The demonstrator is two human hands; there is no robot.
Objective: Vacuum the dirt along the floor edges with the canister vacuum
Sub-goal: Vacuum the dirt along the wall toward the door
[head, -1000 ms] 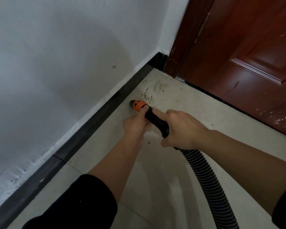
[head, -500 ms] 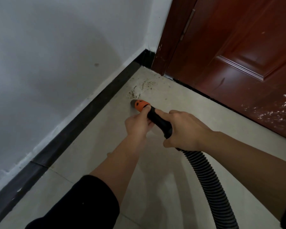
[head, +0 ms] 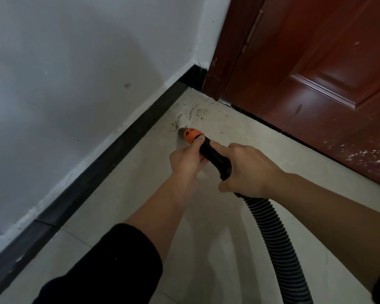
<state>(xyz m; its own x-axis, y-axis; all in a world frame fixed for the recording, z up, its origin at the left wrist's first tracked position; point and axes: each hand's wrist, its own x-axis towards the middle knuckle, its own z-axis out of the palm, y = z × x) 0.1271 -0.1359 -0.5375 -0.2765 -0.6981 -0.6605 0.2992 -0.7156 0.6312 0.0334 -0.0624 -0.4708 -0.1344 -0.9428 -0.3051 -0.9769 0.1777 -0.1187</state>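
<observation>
both hands grasp the nozzle (head: 192, 135): left hand (head: 185, 160) steers the tip, right hand (head: 248, 170) braces, aiming at dirt (head: 190, 116) beside the baseboard (head: 119, 148).

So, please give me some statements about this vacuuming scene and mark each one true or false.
1. Both hands hold the nozzle. True: the left hand grips near the orange tip, the right hand grips the black part behind it.
2. The dirt lies in the corner near the door. True.
3. The nozzle tip points away from the dirt. False: it points toward the dirt, right at its near edge.
4. The hose is white and smooth. False: it is black and ribbed.
5. The baseboard is black. True.
</observation>
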